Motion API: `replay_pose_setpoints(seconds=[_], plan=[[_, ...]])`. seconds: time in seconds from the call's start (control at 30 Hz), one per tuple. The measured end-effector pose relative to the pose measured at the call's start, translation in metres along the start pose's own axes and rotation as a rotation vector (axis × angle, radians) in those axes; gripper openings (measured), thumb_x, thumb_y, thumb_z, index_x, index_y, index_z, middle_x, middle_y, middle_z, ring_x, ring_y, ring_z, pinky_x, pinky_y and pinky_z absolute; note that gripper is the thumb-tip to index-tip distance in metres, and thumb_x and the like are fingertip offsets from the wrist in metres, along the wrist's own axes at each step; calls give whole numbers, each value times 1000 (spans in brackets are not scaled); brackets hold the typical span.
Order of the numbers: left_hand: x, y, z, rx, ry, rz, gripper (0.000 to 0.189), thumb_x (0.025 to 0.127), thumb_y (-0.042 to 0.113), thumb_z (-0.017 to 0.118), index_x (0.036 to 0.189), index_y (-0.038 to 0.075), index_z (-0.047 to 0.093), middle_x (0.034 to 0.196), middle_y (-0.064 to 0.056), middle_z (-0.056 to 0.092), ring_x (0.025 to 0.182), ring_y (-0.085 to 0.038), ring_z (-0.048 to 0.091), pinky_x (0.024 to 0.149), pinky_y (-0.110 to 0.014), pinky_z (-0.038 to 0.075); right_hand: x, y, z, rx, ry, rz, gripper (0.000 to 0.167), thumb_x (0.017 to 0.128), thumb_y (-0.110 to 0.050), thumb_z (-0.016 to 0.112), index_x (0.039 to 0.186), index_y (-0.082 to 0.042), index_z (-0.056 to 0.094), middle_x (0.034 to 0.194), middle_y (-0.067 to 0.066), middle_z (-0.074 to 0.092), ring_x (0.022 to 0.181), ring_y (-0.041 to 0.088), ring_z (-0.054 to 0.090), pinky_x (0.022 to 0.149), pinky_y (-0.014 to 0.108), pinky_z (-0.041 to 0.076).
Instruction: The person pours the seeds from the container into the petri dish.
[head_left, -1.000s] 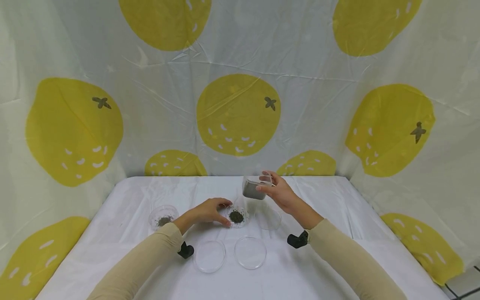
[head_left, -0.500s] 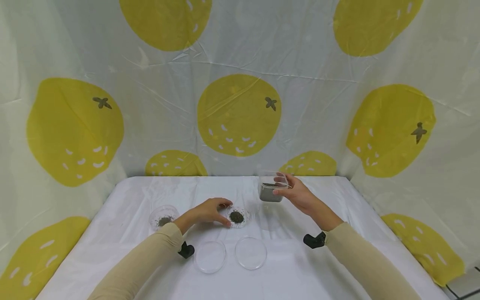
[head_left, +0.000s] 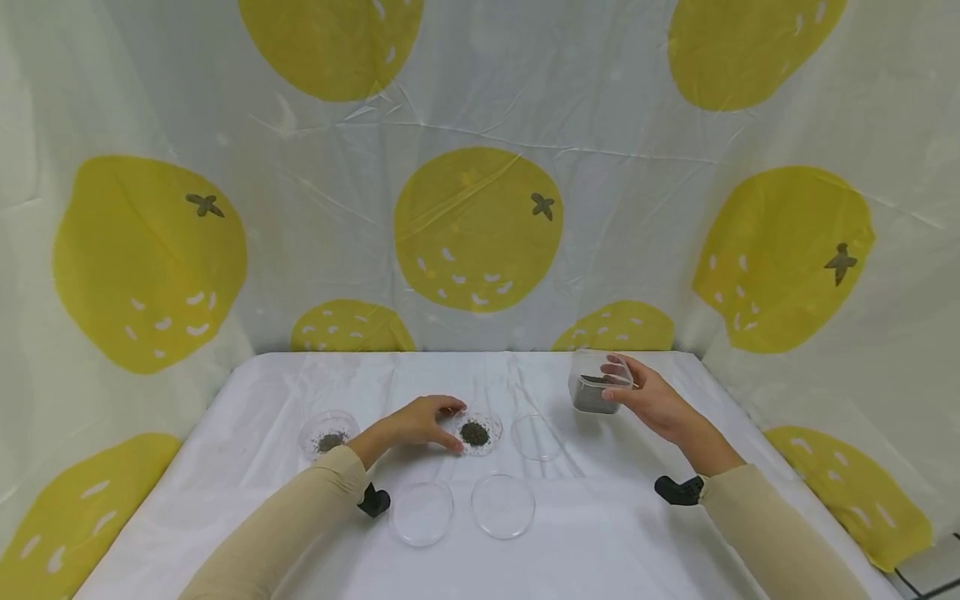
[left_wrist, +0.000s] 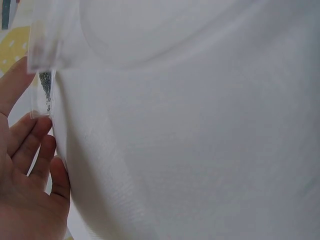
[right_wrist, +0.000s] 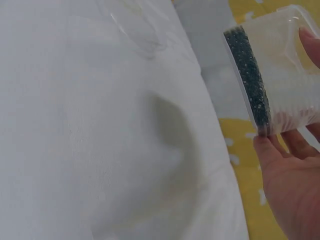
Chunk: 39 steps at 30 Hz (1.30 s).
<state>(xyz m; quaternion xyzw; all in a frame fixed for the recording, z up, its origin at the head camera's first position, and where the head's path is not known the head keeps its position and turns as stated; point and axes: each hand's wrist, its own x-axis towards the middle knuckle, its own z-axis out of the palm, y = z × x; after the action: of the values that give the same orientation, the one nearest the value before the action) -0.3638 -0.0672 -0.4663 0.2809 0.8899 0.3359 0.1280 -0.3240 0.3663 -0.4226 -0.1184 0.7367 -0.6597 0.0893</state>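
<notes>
In the head view my left hand (head_left: 416, 423) has its thumb and fingers at the left rim of a small clear petri dish (head_left: 492, 425), pinching it. Dark granules (head_left: 474, 433) lie heaped in that dish, with bits scattered around. My right hand (head_left: 651, 398) grips a clear plastic tub (head_left: 585, 367) by its side and holds it above the table. A layer of dark granules (right_wrist: 250, 80) covers the tub's bottom, seen in the right wrist view. The left wrist view shows my left fingers (left_wrist: 37, 140) at the dish's edge.
Another petri dish (head_left: 315, 423) with dark granules stands left of my left hand. A clear dish (head_left: 537, 457) lies between the middle dish and the tub. Two clear round lids or dishes (head_left: 422, 544) lie nearer the front. White cloth (head_left: 555, 542) covers the table; a lemon-print curtain (head_left: 315, 208) hangs behind.
My right hand has carried the tub rightward and slightly down, from near the middle dish past the clear dish. The tub has gone from tilted to nearly upright. My left hand stays put.
</notes>
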Motion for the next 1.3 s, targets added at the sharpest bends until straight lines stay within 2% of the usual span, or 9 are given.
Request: replay_pose_setpoints(seconds=[0.2, 0.43, 0.7, 0.83, 0.93, 1.2, 1.3], plan=[[0, 1, 0, -8, 9, -10, 76, 75, 29, 95, 141, 12, 62, 138, -6, 62, 133, -28, 52, 116, -47, 34, -13, 11, -26, -33, 1, -9, 78, 102, -5, 63, 162, 0, 14, 160, 26, 23, 144, 34, 28, 98, 16, 41], [0, -1, 1, -9, 11, -2, 76, 75, 29, 95, 141, 12, 63, 137, -6, 63, 132, -28, 52, 115, -47, 35, -19, 32, -51, -31, -54, -36, 68, 102, 0, 61, 158, -4, 23, 153, 16, 32, 145, 39, 24, 99, 18, 42], [0, -1, 1, -18, 10, -5, 76, 75, 29, 95, 141, 12, 62, 139, -7, 62, 134, -27, 51, 116, -47, 34, -26, 51, -71, -45, -98, -38, 69, 101, 4, 61, 158, -3, 24, 157, 29, 24, 141, 22, 35, 101, 19, 43], [0, -2, 1, -15, 6, -3, 76, 75, 29, 95, 141, 11, 62, 138, -7, 62, 133, -28, 52, 116, -47, 34, -30, 59, -78, -65, -101, 3, 75, 100, 3, 62, 161, 0, 19, 159, 31, 22, 136, 12, 41, 100, 20, 44], [0, -2, 1, -14, 9, -2, 76, 75, 29, 95, 141, 11, 63, 137, -6, 62, 132, -27, 52, 115, -47, 35, -32, 63, -83, -50, -129, 24, 79, 99, 4, 63, 162, -1, 15, 161, 32, 16, 136, 8, 40, 101, 20, 44], [1, -2, 1, -10, 10, -1, 75, 75, 29, 95, 141, 11, 63, 137, -6, 63, 131, -27, 53, 115, -47, 36, -32, 69, -89, -1, -206, 17, 82, 99, 9, 60, 164, -4, 12, 164, 31, 10, 140, 3, 36, 104, 20, 41], [0, -2, 1, -7, 12, 3, 75, 75, 28, 95, 141, 11, 63, 137, -6, 63, 131, -28, 53, 115, -47, 36, -32, 66, -88, -20, -206, 37, 83, 99, 8, 60, 164, -4, 11, 165, 31, 7, 142, 8, 33, 104, 19, 42]])
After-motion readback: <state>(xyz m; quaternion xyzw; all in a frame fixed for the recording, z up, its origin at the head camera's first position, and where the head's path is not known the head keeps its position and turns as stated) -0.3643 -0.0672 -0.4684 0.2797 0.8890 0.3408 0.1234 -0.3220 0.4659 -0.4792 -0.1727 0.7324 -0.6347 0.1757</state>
